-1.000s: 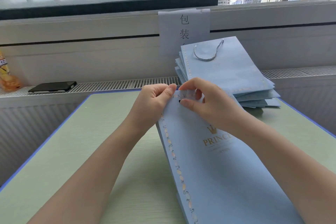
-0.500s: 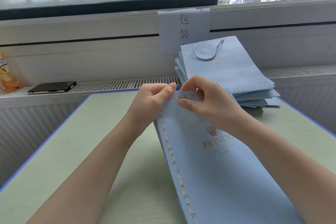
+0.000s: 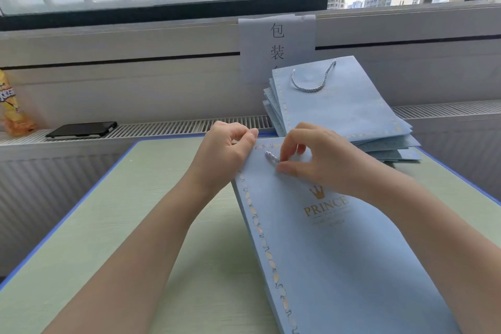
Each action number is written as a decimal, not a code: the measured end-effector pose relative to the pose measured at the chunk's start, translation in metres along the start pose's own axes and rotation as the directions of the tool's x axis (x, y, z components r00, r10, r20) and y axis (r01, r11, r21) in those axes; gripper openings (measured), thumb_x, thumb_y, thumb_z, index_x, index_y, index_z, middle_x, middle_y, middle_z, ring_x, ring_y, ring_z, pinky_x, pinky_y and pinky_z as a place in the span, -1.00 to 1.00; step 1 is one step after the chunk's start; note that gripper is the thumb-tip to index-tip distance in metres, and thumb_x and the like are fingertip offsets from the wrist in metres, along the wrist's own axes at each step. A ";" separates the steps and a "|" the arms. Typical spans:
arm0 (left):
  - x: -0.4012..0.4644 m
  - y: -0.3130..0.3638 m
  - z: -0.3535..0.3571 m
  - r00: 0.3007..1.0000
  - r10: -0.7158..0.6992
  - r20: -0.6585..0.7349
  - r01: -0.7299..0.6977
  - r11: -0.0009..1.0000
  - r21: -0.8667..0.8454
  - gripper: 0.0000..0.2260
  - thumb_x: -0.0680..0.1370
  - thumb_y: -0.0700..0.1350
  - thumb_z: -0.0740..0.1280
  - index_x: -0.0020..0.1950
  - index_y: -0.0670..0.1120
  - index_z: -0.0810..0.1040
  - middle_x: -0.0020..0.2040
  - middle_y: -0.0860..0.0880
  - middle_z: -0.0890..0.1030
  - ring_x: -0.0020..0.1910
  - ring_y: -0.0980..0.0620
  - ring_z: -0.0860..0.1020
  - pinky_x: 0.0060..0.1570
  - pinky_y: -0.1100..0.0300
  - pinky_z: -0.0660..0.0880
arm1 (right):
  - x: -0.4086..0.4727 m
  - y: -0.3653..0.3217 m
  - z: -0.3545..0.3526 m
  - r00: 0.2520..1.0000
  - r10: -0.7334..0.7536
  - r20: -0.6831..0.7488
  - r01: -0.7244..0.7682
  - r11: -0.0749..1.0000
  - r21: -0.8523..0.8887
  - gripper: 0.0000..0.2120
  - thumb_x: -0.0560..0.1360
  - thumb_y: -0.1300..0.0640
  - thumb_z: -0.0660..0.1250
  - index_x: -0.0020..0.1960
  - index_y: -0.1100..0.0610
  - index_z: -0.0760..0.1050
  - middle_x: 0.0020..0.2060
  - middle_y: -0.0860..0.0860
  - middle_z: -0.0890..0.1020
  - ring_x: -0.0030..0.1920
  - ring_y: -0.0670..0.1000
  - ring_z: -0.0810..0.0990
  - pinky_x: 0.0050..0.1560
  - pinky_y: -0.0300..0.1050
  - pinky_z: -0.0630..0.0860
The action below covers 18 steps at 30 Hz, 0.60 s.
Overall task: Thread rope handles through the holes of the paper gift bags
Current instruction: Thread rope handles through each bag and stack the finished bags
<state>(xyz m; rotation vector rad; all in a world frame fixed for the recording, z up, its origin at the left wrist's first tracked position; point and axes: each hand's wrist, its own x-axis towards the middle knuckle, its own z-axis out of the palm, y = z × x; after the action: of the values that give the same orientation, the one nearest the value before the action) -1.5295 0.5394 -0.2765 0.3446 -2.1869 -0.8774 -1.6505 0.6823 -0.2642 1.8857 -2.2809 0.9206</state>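
A short length of silver-blue twisted rope (image 3: 271, 157) emerges from the front face of the pale blue gift bag (image 3: 339, 252), just below the bag's top edge (the hole itself is hidden by the rope). The right hand (image 3: 320, 160) pinches the rope's lower end between thumb and forefinger, its remaining fingers arched above the paper. The left hand (image 3: 230, 149), just beside the rope on its left, grips the bag's upper left corner with curled fingers. The bag lies flat on the green table (image 3: 122, 211), its top edge away from the person. Behind it rests a stack of bags (image 3: 352, 116); the topmost carries a fitted rope handle (image 3: 311, 81). A black phone (image 3: 81, 129) lies on the radiator ledge, far left.
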 end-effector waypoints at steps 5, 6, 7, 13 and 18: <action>0.000 -0.007 -0.002 0.991 -0.071 0.115 0.052 0.986 0.159 -0.62 0.60 -0.04 0.24 -0.24 -0.33 0.50 -0.34 -0.19 0.49 -0.36 0.01 0.38 -0.32 0.17 0.32 | -0.004 0.000 -0.003 0.998 0.039 0.041 -0.031 0.982 -0.184 -0.91 0.51 0.17 0.26 -0.07 -0.01 0.39 -0.20 -0.16 0.49 -0.07 -0.03 0.48 0.06 -0.04 0.45; 0.001 -0.009 -0.003 0.987 -0.090 0.130 0.064 0.979 0.192 -0.61 0.60 0.00 0.24 -0.22 -0.32 0.51 -0.30 -0.22 0.53 -0.34 -0.01 0.42 -0.28 0.13 0.37 | -0.004 -0.001 -0.004 0.996 0.063 0.070 -0.054 0.989 -0.136 -0.90 0.50 0.13 0.30 -0.06 -0.02 0.40 -0.20 -0.18 0.50 -0.06 -0.05 0.49 0.07 -0.08 0.44; 0.002 -0.011 -0.003 0.985 -0.104 0.136 0.070 0.970 0.234 -0.58 0.59 0.05 0.23 -0.23 -0.30 0.51 -0.27 -0.23 0.55 -0.32 -0.04 0.43 -0.25 0.06 0.41 | -0.005 -0.001 -0.005 0.990 0.089 0.110 -0.080 0.993 -0.084 -0.88 0.48 0.09 0.35 -0.04 -0.02 0.42 -0.18 -0.18 0.51 -0.05 -0.07 0.48 0.07 -0.15 0.42; -0.002 -0.010 0.001 0.962 -0.240 0.128 0.095 0.739 0.667 -0.49 0.57 0.25 0.10 -0.41 -0.09 0.27 -0.41 -0.01 0.38 -0.36 0.00 0.34 -0.36 0.15 0.18 | -0.007 -0.011 0.003 0.950 0.101 0.297 -0.078 0.993 -0.087 -0.84 0.42 -0.08 0.41 -0.09 -0.02 0.54 -0.11 -0.13 0.47 -0.03 -0.13 0.44 0.03 -0.26 0.36; -0.002 -0.012 0.002 0.925 -0.354 0.136 0.133 0.639 0.758 -0.48 0.57 0.30 0.01 -0.38 -0.08 0.27 -0.40 0.00 0.40 -0.36 -0.01 0.37 -0.39 0.17 0.16 | -0.012 -0.017 0.019 0.925 0.078 0.373 -0.001 0.979 -0.202 -0.96 0.49 0.11 0.26 -0.12 0.06 0.45 -0.17 -0.12 0.36 -0.16 -0.14 0.34 -0.18 -0.36 0.29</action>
<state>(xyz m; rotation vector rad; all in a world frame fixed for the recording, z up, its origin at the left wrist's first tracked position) -1.5296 0.5328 -0.2867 0.9929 -2.7360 -0.0934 -1.6253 0.6821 -0.2774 2.0812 -2.5080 0.3265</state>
